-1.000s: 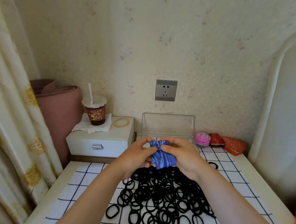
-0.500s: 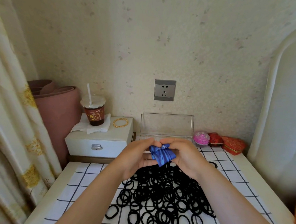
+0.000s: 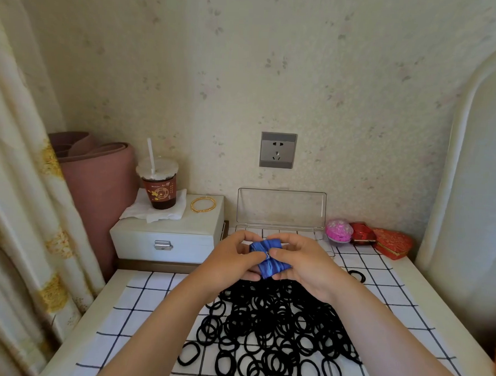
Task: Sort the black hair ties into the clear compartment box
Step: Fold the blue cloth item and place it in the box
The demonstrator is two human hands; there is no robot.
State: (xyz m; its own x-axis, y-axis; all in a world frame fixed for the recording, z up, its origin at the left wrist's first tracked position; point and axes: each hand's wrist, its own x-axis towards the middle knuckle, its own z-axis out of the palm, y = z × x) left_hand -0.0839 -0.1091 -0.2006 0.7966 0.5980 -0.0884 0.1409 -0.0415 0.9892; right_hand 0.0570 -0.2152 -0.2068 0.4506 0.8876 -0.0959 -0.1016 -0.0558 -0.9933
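While both hands meet mid-table, backdrop: wall socket (image 3: 277, 150) up on the wallpaper, curtain (image 3: 19, 204) down the left edge, rolled pinkish mat (image 3: 97, 180) tucked in the corner.
White drawer chest (image 3: 166, 241): back left, and on top an iced drink cup (image 3: 158, 187) with a straw, standing on a napkin (image 3: 156, 214), gold bangles (image 3: 203, 204) just beside.
Back right: pink egg-shaped case (image 3: 338, 231), then two red boxes (image 3: 362, 233), lined along the wall.
Clear compartment box (image 3: 281, 208): against the wall, lid upright and open. The hands block most of its tray, so the compartments can't be read.
Black hair ties (image 3: 276, 333): big loose heap on the checked cloth (image 3: 148, 312), right under the wrists. One stray tie (image 3: 357, 276) lies apart to the right.
Blue cloth bundle (image 3: 269, 258): up off the table, between box and heap.
Left hand (image 3: 231, 259): fingers curled, thumb and fingertips pinching the bundle's left side.
Right hand (image 3: 303, 265): fingers bent, clamped on the bundle's right side, thumb on top.
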